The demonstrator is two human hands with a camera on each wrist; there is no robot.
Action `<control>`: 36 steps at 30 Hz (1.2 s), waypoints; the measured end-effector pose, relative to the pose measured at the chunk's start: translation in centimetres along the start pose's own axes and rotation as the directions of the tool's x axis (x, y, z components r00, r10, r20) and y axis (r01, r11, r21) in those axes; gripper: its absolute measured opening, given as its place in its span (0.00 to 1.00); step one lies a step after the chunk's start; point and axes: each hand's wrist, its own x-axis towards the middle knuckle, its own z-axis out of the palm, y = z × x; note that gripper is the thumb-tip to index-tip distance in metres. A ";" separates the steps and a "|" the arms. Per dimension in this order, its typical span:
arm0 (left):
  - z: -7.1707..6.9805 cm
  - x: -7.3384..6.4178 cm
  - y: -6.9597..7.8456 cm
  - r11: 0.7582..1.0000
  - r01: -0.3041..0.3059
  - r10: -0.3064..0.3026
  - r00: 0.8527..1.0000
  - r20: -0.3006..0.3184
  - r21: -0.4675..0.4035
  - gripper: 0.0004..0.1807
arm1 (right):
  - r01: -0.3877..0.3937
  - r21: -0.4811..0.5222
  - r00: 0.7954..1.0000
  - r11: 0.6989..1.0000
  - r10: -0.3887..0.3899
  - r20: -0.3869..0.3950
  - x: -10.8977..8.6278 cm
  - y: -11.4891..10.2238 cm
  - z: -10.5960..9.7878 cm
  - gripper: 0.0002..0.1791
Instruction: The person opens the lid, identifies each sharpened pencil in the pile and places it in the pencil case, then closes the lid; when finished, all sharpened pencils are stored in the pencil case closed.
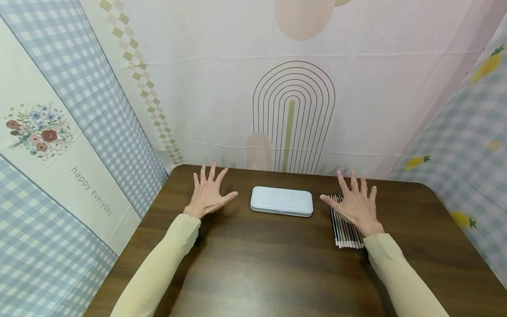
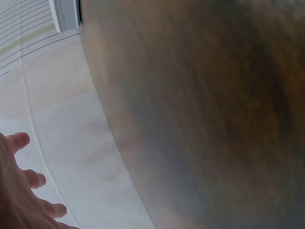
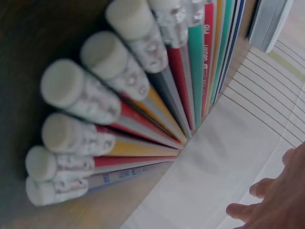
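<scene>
One brown table (image 1: pixel 261 264): pale case (image 1: pixel 281 200), pencils (image 1: pixel 343 232); patterned cloth (image 1: pixel 214 101) behind.

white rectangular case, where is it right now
In the head view's middle, the white rectangular case lies on the brown wood-grain table between the left hand and right hand.

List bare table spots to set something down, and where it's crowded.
Bare: table on the case's near side, between left sleeve and pencils; smaller patch between left grip and case; right side, from right grip to table edge. Crowded: the pencils, right grip over them; narrow gap between case and pencils.
</scene>
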 end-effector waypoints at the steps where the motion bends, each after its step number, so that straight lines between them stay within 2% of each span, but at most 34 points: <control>1: 0.0 0.0 0.0 1.000 0.002 -0.002 1.000 0.000 -0.002 0.55 | 0.001 0.003 1.000 1.000 -0.001 -0.003 0.0 0.0 0.0 0.61; 10: 0.0 0.1 0.3 0.999 -0.005 0.005 1.000 0.004 -0.047 0.60 | 0.020 0.053 0.999 0.998 -0.018 -0.042 0.0 -0.5 0.3 0.68; 16: 0.1 0.1 1.0 0.990 -0.015 0.019 1.000 0.025 -0.139 0.66 | 0.131 0.088 0.990 0.988 -0.125 -0.065 0.0 -1.8 0.3 0.60; 22: 0.3 0.4 1.9 0.965 -0.009 0.033 0.996 0.088 -0.261 0.66 | 0.214 0.145 0.977 0.966 -0.212 -0.032 -0.1 -3.5 0.5 0.54; 30: 1.1 0.8 3.0 0.937 0.002 0.076 0.975 0.209 -0.350 0.57 | 0.320 0.156 0.947 0.934 -0.320 -0.026 -0.1 -6.2 1.6 0.42; 36: 2.0 1.1 3.6 0.940 -0.020 0.109 0.964 0.243 -0.342 0.57 | 0.406 0.125 0.913 0.905 -0.407 -0.025 -0.1 -8.2 2.9 0.36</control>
